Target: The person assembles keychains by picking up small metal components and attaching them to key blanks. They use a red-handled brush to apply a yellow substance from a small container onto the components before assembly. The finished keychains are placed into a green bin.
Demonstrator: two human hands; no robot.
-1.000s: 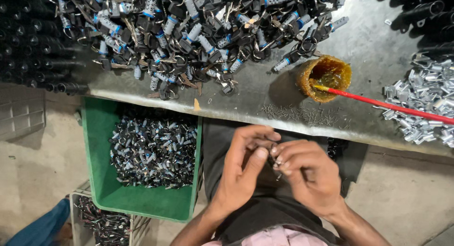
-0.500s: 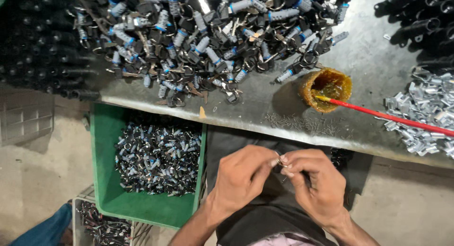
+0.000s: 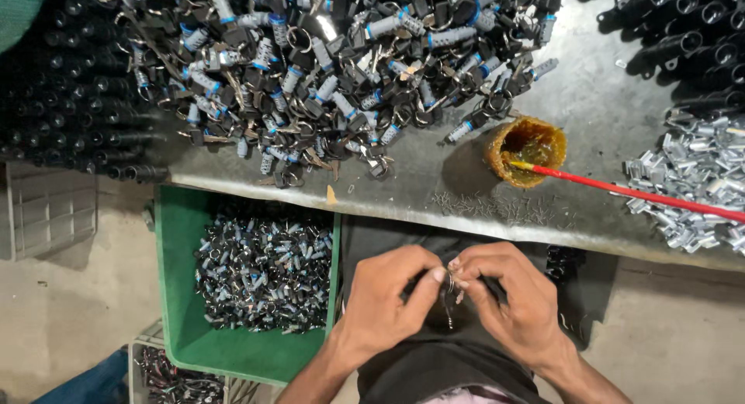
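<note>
My left hand [image 3: 386, 303] and my right hand [image 3: 512, 295] meet over my lap, below the front edge of the workbench [image 3: 434, 187]. Between the fingertips of both hands is a small metal lock-and-key part [image 3: 450, 289], with keys dangling under it. Most of the part is hidden by my fingers. On the bench above lies a big heap of small cylinder locks with keys [image 3: 334, 70], grey, blue and black.
A green bin [image 3: 174, 295] full of finished lock parts stands left of my knees. A small orange pot [image 3: 526, 150] with a red-handled brush [image 3: 644, 194] sits on the bench. Shiny metal pieces [image 3: 698, 179] pile at right; black tubes [image 3: 70, 101] at left.
The view has shifted slightly, so the bench sits lower in the frame. Both hands stay together on the small part, fingers working it a little.
</note>
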